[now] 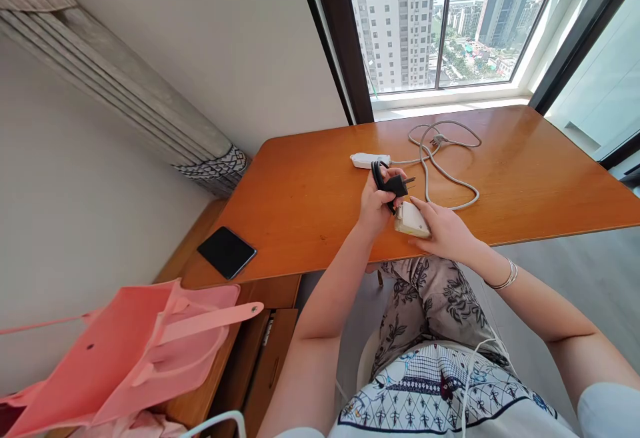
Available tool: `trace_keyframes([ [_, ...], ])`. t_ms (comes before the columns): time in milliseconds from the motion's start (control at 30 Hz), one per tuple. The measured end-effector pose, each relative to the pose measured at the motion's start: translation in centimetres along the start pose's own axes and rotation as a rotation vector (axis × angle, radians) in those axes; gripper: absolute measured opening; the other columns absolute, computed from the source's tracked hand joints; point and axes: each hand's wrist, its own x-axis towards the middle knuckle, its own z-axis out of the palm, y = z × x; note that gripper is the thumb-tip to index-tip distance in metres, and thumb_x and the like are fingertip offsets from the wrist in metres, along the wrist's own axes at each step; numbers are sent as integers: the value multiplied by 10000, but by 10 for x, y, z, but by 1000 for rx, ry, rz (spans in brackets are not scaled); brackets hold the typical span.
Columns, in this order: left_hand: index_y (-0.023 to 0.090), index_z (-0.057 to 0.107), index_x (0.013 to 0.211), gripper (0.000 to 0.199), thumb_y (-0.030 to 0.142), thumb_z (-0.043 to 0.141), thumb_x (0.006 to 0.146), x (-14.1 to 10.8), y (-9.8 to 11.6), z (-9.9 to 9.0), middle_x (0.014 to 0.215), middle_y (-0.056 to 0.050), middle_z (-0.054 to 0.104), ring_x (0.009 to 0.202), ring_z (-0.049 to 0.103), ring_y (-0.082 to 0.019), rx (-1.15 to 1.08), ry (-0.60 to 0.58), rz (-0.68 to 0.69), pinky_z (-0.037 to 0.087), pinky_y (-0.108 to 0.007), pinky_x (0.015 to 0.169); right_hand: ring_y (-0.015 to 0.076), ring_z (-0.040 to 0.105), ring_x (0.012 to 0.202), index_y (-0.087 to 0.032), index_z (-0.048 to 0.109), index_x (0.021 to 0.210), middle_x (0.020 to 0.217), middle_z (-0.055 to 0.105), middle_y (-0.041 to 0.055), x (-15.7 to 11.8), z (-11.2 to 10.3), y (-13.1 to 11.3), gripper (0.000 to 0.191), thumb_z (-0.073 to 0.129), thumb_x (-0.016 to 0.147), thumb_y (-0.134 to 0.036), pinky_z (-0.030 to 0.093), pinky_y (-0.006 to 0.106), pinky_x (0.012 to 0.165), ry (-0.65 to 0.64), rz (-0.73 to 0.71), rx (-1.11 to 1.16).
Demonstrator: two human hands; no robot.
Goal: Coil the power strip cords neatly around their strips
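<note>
My left hand (376, 203) is closed around a coiled black cable (378, 175) with a black plug (397, 185), its prongs pointing right. Beside it, my right hand (443, 228) holds a small cream-coloured box (412, 219) near the table's front edge, fingers along its right side. Just behind my left hand lies a white power strip (370, 160), flat on the orange-brown table (310, 191). Its white cord (453, 178) loops to the right and ends in a plug (439, 139) near the back of the table.
A dark tablet or phone (227, 252) lies at the table's left corner. Below it is an open pink bag (135, 351) over wooden drawers (273, 358). A window (450, 31) stands behind the table, and a tied curtain (150, 105) hangs at left.
</note>
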Motion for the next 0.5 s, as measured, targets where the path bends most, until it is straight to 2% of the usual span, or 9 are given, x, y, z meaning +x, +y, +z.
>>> trace_keyframes([
  [67,232,445,827,392,187,636,488,-1,1,-1,817,17,653,511,484,-78,-9,-15,-50,343,-230,468,346,662,1107,-151,433,1507,1258,671,178,-3,-3,4,808,764,829,-442,537,477,907,-54,1,-35],
  [133,229,452,829,397,189,621,472,-3,2,-2,793,9,641,524,496,-89,-15,-41,-95,326,-227,467,332,656,1092,-145,471,1484,1235,677,173,-5,-7,6,759,752,843,-440,517,445,891,-54,-21,-100],
  [333,224,466,802,391,200,591,432,-5,7,-7,718,-10,618,560,558,-139,-47,-106,-125,240,-213,434,316,590,1144,-168,512,1491,1268,664,171,-8,-17,8,615,672,905,-267,366,474,1018,140,-150,-406],
  [500,219,464,799,376,225,589,444,-5,7,-17,720,-18,608,560,579,-153,-89,-135,-111,321,-250,498,300,581,1108,-175,515,1485,1239,681,154,-8,-19,6,601,665,910,-262,349,462,1006,189,-224,-439],
])
